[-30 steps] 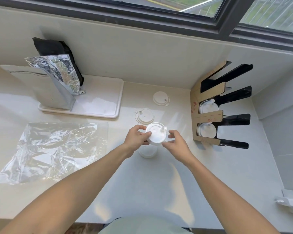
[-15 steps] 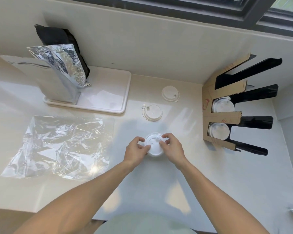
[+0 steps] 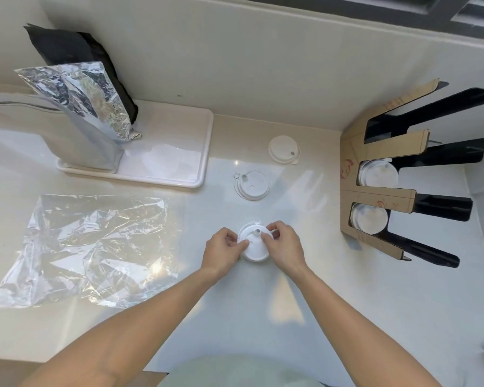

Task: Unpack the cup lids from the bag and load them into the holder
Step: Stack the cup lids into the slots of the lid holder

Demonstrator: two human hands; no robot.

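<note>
A small stack of white cup lids [image 3: 254, 248] rests on the counter in the middle. My left hand [image 3: 223, 254] pinches its left edge and my right hand [image 3: 282, 248] pinches its right edge, near the spout. Two more white lids lie farther back: one [image 3: 252, 185] with its spout up, another [image 3: 284, 150] near the wall. The cardboard-and-black lid holder [image 3: 380, 196] stands at the right with lids in two slots, an upper stack [image 3: 377, 174] and a lower stack [image 3: 368, 219]. The empty clear plastic bag [image 3: 92, 247] lies flat at the left.
A white tray [image 3: 179, 152] at the back left carries a silver foil pouch [image 3: 76, 113] and a black pouch [image 3: 67, 48]. A wall runs along the back and the right side. The counter's front edge is below my arms.
Both hands have lowered the lid stack from above the counter down onto it and stayed on its edges. The camera has tilted downward.
</note>
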